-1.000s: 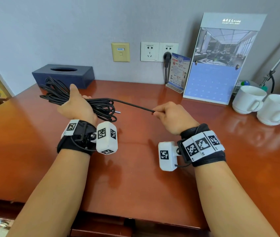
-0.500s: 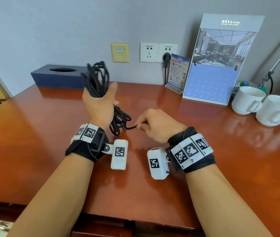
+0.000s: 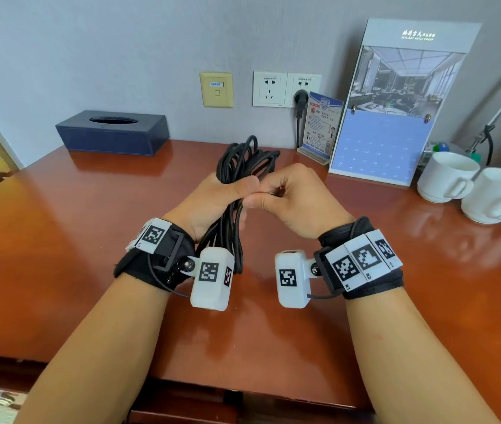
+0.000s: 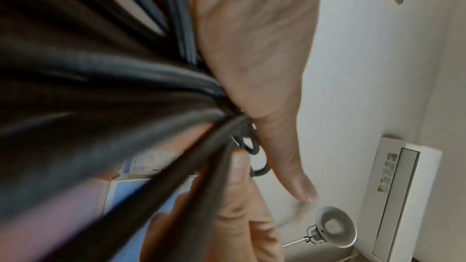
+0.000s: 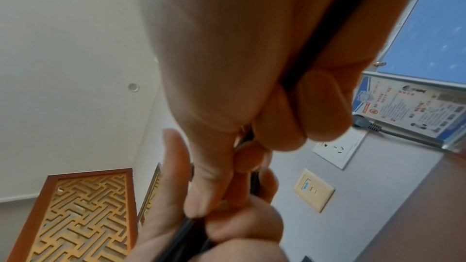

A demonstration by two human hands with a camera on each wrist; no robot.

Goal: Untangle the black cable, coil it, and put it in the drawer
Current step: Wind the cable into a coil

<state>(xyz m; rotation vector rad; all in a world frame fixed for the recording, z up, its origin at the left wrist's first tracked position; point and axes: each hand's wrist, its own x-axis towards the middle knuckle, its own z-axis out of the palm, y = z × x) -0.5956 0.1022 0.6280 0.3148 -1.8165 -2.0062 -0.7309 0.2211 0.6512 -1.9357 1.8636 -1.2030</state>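
Observation:
The black cable (image 3: 243, 160) is bundled into long loops that stand up above my left hand (image 3: 221, 194) and hang down past its wrist. My left hand grips the bundle at its middle over the wooden desk (image 3: 59, 240). My right hand (image 3: 289, 194) is pressed against the left one, its thumb and fingers pinching the cable's loose end at the bundle. In the left wrist view the cable strands (image 4: 126, 91) fill the picture beside the palm. The right wrist view shows a strand of cable (image 5: 325, 27) running under curled fingers. No drawer is in view.
A dark blue tissue box (image 3: 111, 133) stands at the back left. A calendar stand (image 3: 395, 102) and a small leaflet stand (image 3: 319, 127) lean at the back, with two white cups (image 3: 472, 188) at the right. Wall sockets (image 3: 285, 88) hold a plug.
My left hand turned the bundle from lying flat to upright and came toward the middle. My right hand followed the free length in until it met the left hand at the bundle.

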